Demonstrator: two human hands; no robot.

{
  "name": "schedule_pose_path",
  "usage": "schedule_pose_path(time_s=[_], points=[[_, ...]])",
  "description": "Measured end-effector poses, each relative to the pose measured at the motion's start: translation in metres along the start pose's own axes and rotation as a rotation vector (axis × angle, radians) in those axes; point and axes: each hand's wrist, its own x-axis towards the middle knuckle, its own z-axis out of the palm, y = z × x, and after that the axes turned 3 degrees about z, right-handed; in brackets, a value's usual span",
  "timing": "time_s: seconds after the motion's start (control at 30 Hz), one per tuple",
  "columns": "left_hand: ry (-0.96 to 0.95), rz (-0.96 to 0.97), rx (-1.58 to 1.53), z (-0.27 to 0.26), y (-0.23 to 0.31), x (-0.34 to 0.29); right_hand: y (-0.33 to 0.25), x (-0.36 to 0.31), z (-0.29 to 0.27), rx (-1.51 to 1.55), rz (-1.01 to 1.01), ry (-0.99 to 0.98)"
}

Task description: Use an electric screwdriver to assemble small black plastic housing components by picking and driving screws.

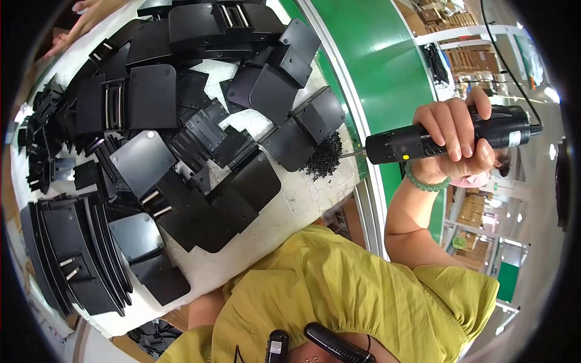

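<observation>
A: What is the right hand (451, 130) doing?

B: Grasping a black powered screwdriver (399, 147), fingers wrapped over the barrel and thumb beneath; a full wrap like that probably steadies so long a body

A: And the left hand?

B: Out of view, so I cannot tell whether it holds anything. Only part of that arm shows, low by the tabletop (327, 193)

A: Why is the tool lying sideways?

B: I'd say to aim the bit (352, 154) at the heap of small black screws (325, 158). Its tip is at the heap's right edge; whether they touch is unclear. The cable (505, 54) runs upward from the back end, which likely frees the working end

A: Why heap screws there?

B: Presumably for easy reach: they are on the tabletop's right side, just beside some black panels (290, 145)

A: Farther out?

B: A row of curved panels (63, 242) stands packed together at lower left, perhaps to save room. Past the right edge runs a green conveyor (375, 60), and a co-worker's hand (78, 24) shows at upper left
</observation>
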Motion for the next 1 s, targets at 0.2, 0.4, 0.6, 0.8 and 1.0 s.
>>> schedule_pose_path(time_s=[0.2,0.4,0.6,0.8,1.0], points=[[-0.023,-0.121,0.073,-0.060,0.130,-0.084,-0.009,-0.065,-0.001,-0.100,-0.339,0.110],[0.318,0.341,0.469,-0.214,0.292,-0.115,-0.026,-0.109,-0.013,-0.029,-0.534,0.248],[-0.062,0.569,1.142,-0.339,0.338,0.046,-0.052,-0.139,-0.023,0.043,-0.540,0.245],[-0.613,0.403,1.319,-0.342,0.351,0.134,-0.054,-0.166,-0.036,-0.039,-0.564,0.342],[-0.657,0.191,0.994,-0.368,0.338,0.168,-0.041,-0.161,-0.053,0.004,-0.529,0.383]])
